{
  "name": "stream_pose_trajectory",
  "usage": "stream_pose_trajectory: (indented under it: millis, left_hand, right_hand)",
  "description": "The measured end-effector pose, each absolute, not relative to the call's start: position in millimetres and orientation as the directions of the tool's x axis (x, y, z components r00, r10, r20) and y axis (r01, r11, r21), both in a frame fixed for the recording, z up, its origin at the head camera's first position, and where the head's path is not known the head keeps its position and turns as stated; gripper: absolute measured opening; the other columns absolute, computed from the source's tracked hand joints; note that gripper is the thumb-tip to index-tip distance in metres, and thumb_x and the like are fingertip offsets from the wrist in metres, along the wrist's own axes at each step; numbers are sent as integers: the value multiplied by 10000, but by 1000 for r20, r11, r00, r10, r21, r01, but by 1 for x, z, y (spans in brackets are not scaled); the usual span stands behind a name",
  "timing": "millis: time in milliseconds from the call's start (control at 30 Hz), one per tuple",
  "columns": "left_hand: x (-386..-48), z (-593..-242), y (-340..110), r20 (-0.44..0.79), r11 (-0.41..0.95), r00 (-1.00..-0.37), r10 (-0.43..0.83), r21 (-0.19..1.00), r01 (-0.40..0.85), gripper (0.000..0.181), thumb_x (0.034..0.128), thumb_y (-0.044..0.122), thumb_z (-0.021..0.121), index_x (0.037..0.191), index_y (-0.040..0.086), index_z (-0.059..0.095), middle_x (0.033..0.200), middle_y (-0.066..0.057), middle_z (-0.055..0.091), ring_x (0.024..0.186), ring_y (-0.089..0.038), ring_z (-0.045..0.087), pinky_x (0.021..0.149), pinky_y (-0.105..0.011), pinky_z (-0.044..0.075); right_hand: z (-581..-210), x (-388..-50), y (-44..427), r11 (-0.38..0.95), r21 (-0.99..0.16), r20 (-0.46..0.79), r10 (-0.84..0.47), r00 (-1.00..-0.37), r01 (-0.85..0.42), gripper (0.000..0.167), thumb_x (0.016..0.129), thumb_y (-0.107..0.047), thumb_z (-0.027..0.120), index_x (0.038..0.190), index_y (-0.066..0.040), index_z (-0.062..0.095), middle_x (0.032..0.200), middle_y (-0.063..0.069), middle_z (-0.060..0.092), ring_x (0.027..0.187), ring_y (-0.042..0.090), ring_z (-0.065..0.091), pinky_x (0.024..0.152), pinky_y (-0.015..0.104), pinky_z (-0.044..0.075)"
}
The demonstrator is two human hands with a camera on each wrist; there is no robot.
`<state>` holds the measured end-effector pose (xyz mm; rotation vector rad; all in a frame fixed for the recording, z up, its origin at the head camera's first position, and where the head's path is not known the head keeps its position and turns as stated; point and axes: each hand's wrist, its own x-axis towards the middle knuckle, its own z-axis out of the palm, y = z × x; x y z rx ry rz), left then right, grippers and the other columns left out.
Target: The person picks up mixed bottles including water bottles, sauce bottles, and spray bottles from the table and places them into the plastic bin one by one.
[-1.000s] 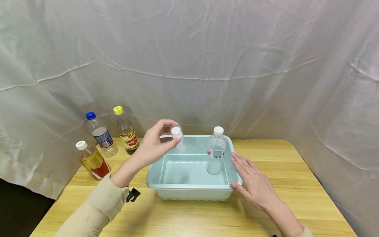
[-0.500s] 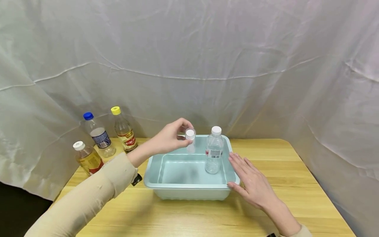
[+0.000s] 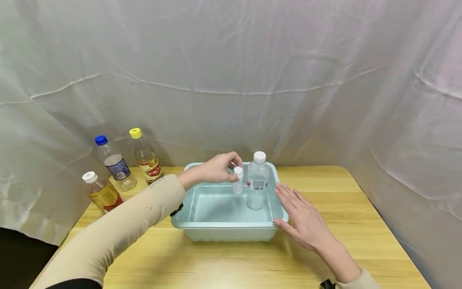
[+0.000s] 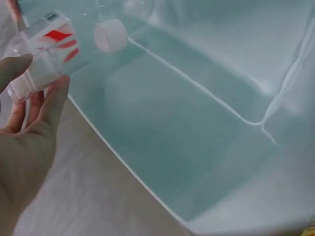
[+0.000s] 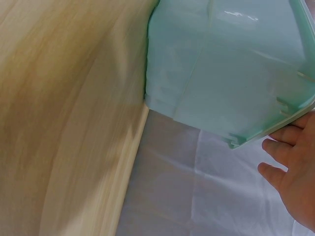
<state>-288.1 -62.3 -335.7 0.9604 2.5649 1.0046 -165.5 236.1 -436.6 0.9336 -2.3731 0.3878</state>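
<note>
In the head view my left hand (image 3: 221, 167) pinches a small clear bottle (image 3: 238, 188) with a white cap between thumb and fingers. It is upright, over or inside the light blue plastic basin (image 3: 231, 225); whether its base touches the floor is unclear. The left wrist view shows the thumb and fingertips around the clear bottle (image 4: 39, 73). Just right of it, a larger clear water bottle (image 3: 257, 182) with a white cap stands in the basin. My right hand (image 3: 302, 218) lies with straight fingers against the basin's right rim.
Three bottles stand on the wooden table (image 3: 325, 188) at the left: one blue-capped (image 3: 116, 166), one yellow-capped (image 3: 147, 160) and one white-capped with a yellow-red label (image 3: 104, 192). A grey curtain (image 3: 231, 88) hangs behind and at both sides.
My left hand has carried the small bottle rightward and lowered it beside the larger bottle. The right hand stays at the basin's rim. The view has shifted slightly.
</note>
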Motion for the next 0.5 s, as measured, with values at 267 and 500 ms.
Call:
stream_pose_trajectory:
  millis: [267,500]
  left_hand:
    - [-302,-351,-53,-83,621,-748,658,622,477,342,862,11,795,1156,54,625,1124,-67,675,1093,-226,654,968,-325,553]
    - [-308,-360,-46,-122,646,-740,662,594,480,360,840,-22,805,1159,7,640,1129,-87,686,1084,-221,670,963,-308,557]
  right_hand:
    - [-437,-164,236,722,-67,572,-538,-620,-689,777,1081,-591,387,1539,33,450,1612,168,433,1466,362,432,1273,413,231]
    - [-437,-164,237,726,-72,570,-533,-626,-684,772,1079,-585,403,1549,25,439,1620,163,422,1468,365,428,1257,447,267]
